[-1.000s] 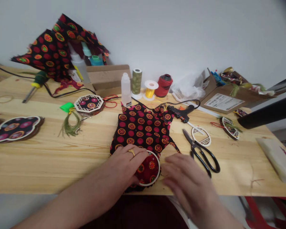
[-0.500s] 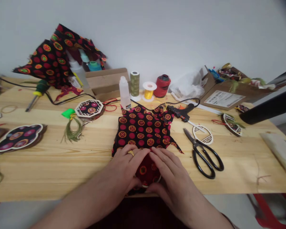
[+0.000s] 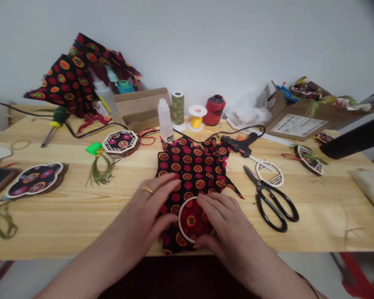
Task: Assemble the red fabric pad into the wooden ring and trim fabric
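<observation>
A round pale-rimmed frame (image 3: 187,224) with dark red patterned cloth inside its rim lies on the black patterned fabric (image 3: 193,166) close to the table's front edge. My right hand (image 3: 222,224) covers its right side, fingers on the upper rim and thumb at the lower rim. Just left of the frame, my left hand (image 3: 146,207) is open, fingers apart, over the fabric's left edge. To the right lie black-handled scissors (image 3: 269,197), blades spread a little, beside a white oval lattice cutout (image 3: 277,179).
A glue gun (image 3: 243,144) rests behind the scissors. Clear bottle (image 3: 165,120), thread spools (image 3: 178,108) and a cardboard box (image 3: 299,122) of trimmings stand along the wall. Decorated tasselled pieces (image 3: 120,142) and a screwdriver (image 3: 57,118) lie left.
My left hand has lifted off the round frame and moved left, its fingers spreading. More of the frame shows now, while my right hand stays on it.
</observation>
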`<state>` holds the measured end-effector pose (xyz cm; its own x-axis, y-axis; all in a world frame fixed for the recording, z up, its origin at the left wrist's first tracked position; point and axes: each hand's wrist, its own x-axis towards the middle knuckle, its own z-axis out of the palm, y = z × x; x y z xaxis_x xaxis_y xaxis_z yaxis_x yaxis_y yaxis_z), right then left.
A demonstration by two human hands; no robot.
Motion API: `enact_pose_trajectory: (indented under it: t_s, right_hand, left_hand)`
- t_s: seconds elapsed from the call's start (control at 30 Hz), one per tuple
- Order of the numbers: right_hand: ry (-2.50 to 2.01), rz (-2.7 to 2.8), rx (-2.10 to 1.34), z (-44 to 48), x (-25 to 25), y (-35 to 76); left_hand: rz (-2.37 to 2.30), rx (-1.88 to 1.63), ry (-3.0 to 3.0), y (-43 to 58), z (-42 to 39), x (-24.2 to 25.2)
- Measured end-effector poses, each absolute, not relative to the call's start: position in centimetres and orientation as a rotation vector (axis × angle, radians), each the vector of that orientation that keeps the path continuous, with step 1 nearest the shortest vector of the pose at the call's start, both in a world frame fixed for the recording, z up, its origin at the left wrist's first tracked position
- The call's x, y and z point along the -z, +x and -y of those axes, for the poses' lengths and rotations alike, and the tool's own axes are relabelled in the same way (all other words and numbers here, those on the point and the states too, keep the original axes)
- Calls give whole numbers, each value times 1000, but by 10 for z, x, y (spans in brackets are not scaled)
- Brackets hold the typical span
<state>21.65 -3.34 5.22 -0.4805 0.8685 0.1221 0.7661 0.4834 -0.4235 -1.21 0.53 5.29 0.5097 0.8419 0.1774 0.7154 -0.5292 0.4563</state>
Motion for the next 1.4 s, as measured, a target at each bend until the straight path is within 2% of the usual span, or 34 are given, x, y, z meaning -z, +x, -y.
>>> enact_pose_trajectory:
  t_s: [0.13, 0.3, 0.5, 0.97, 1.4]
  right_hand:
    - [-1371, 2429, -410, 34, -51, 216]
    - [-1350, 2426, -374, 33, -52, 216]
    - [-1345, 2420, -371, 33, -54, 216]
    - [-1373, 2372, -504, 33, -51, 217]
    - [-1327, 2305, -539, 35, -50, 221]
  left_hand:
    - [-1760, -596, 2388, -34, -2, -48]
    - [-1868, -460, 2320, -22, 19, -47]
    - [-1766, -394, 2261, 1, 26, -49]
    - [-1657, -460, 1594, 15, 23, -69]
    - [-1546, -517, 1448, 24, 18, -84]
